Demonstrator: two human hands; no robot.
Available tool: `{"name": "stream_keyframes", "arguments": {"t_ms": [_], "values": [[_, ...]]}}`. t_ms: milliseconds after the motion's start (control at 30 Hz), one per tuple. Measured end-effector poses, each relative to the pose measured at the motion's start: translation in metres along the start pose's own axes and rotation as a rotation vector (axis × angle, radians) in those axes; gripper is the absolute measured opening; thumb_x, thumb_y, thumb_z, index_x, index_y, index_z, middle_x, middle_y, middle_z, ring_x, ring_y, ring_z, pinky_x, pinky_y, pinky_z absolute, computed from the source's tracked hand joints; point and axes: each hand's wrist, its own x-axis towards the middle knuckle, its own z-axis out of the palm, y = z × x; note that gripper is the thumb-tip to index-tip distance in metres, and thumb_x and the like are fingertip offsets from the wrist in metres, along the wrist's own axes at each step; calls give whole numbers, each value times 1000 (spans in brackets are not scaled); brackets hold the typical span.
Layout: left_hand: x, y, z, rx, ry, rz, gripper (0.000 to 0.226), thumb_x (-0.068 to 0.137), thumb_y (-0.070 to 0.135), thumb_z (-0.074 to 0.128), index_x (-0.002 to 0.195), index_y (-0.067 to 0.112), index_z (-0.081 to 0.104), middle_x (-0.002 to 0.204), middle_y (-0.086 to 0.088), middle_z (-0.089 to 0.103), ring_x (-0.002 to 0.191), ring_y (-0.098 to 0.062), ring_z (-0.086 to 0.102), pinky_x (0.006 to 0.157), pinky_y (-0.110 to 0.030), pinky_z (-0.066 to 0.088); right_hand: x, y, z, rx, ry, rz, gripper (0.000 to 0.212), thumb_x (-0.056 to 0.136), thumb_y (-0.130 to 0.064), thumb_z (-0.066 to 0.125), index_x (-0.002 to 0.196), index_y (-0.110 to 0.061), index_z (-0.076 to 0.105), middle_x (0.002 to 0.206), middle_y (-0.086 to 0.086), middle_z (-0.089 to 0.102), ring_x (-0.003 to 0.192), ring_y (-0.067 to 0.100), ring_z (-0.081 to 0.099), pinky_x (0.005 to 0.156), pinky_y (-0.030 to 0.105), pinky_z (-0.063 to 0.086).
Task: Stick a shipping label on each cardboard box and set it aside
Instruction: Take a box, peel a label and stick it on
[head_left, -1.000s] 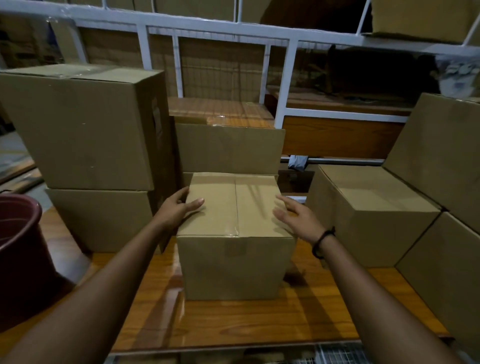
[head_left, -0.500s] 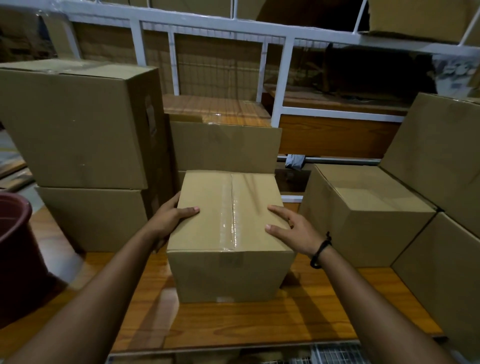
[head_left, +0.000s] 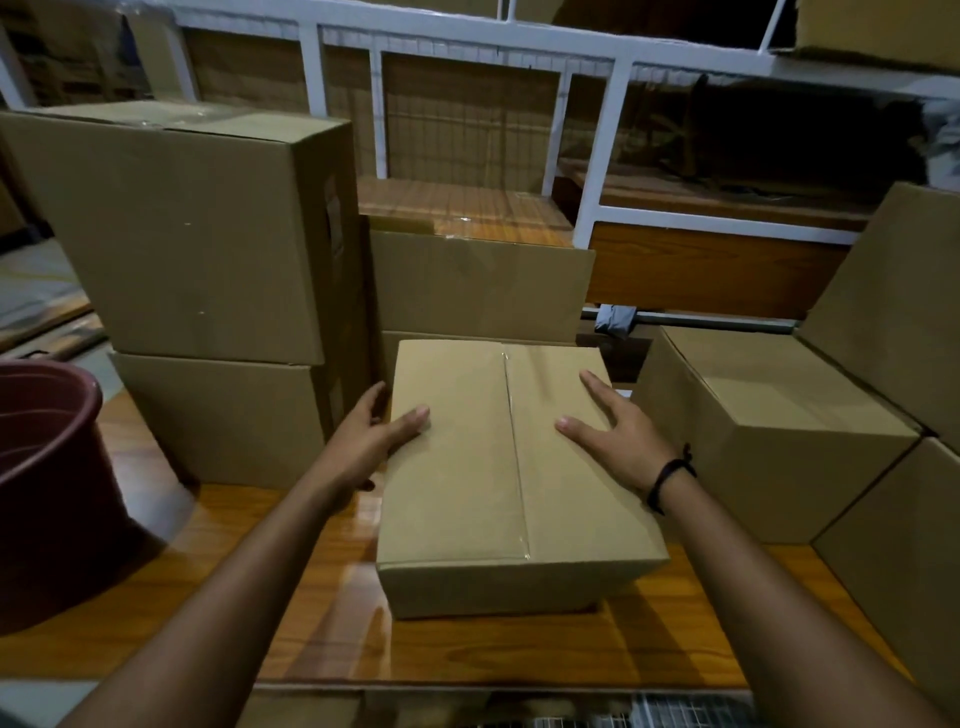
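The box (head_left: 509, 467) stands on the wooden surface (head_left: 322, 597), near its front edge and roughly central. Its top flaps are closed. A strip of clear tape (head_left: 517, 457) runs along the seam from the rear edge to the front edge.

Left hand (head_left: 363, 441): positioned at the box's upper left edge, towards the rear. The thumb lies on the top face and the fingers run down the left side. The grip therefore clasps that edge between thumb and fingers.

Right hand (head_left: 618, 441): laid flat on the top face, right of the tape and towards the rear. The fingers are straight and spread, with the thumb pointing towards the seam. This grip is fully extended and presses on the cardboard without closing round it. A dark wristband (head_left: 667, 475) sits on the wrist.

The box lies between the two forearms, with both hands on its rear half.

Surroundings:
- Two larger stacked boxes (head_left: 208, 322) stand just left of the box.
- Another carton (head_left: 478, 286) stands directly behind it.
- More cartons (head_left: 769, 431) stand to the right.
- A dark red bucket (head_left: 47, 467) sits at the far left.
- A white metal rack (head_left: 602, 156) crosses the background.
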Motion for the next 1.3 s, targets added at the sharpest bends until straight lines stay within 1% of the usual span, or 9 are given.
{"name": "stream_keyframes", "arguments": {"t_ms": [200,300,533,667,800,900,1033,1167,1300], "values": [[24,40,-3,45,-105,79,96,69,48,82,148,44,27,134,0,54,108,-18,59,78,-38,55,-23,-3,-4,50,31,-50,100,81,-35,75,152,-41,4,148,-13,29,124,6,36,104,38,38],[24,39,-1,52,-124,122,92,69,39,82,146,44,31,128,2,57,106,-18,60,73,-35,55,-16,-9,-20,35,46,-27,121,70,-34,84,151,-41,-7,148,-6,35,128,16,41,108,45,36],[13,36,3,7,-27,294,103,64,33,85,147,42,26,128,11,47,115,-14,49,79,-35,53,1,-28,-38,68,154,-108,89,67,-24,86,138,-38,36,130,-3,43,117,21,47,97,46,49],[2,15,6,49,13,399,113,55,52,86,146,50,20,126,29,43,115,-1,48,96,-44,50,-6,-10,-19,88,249,-219,81,63,-15,89,125,-33,40,124,-3,45,109,15,49,89,36,52],[-8,-17,13,36,59,435,117,49,65,83,144,53,15,117,55,35,118,3,43,99,-54,47,-23,24,13,59,338,-278,82,62,-22,89,113,-56,34,124,-10,43,113,16,49,87,37,52],[-9,-40,15,16,73,425,114,49,69,82,142,58,17,124,49,36,126,-12,45,98,-59,47,-30,43,30,48,384,-303,81,63,-22,88,116,-52,35,127,-10,41,114,18,50,87,38,53],[-13,-65,14,44,73,445,108,54,63,82,144,52,23,132,40,37,125,0,43,92,-45,53,-39,63,44,67,398,-341,78,64,-19,87,119,-42,37,123,-21,40,116,19,50,85,27,52],[-12,-80,14,101,71,488,102,56,67,80,141,55,24,138,31,33,127,-12,44,89,-32,54,-45,79,53,48,408,-339,77,63,-14,88,116,-37,37,123,-14,42,116,24,51,85,29,53],[-13,-85,11,149,80,562,87,65,78,66,140,53,30,144,6,39,128,-11,46,88,-30,55,-50,89,50,15,373,-365,64,68,-43,81,114,-34,38,131,-1,41,119,24,50,84,27,56]]}}
